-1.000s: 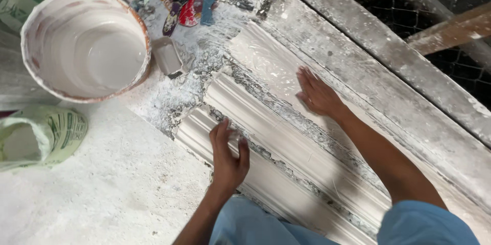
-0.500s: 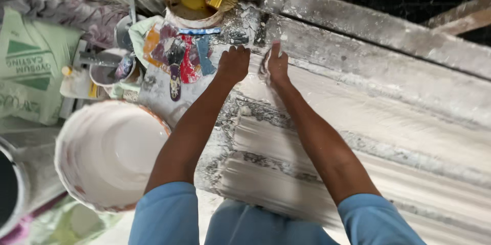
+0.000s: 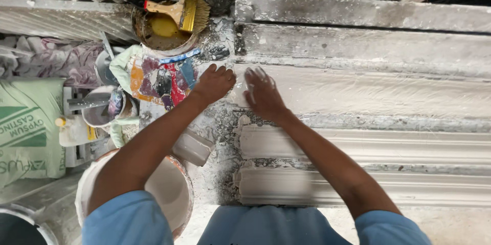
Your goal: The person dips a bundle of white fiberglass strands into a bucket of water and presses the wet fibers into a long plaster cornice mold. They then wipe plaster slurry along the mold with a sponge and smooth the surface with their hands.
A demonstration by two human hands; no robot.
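Hands [image 3: 240,89] risen, chalky ribbed plaster moulding [image 3: 368,148]

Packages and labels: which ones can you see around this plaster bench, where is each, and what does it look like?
Sack: at the far left edge, a soft bag in green and white with printed lettering.
Small bottle: just right of the sack, lying on its side, pale with a yellow cap and a yellow label.
Printed cloth: beside the left hand, crumpled, with red, blue and orange patches.
No screens or signs show.

Your hands, left hand [image 3: 214,84] and right hand [image 3: 262,94], rest at the moulding's [image 3: 368,145] left end. The bucket [image 3: 171,186] sits lower left; the brush [image 3: 176,12] lies in the bowl [image 3: 153,33] upper left
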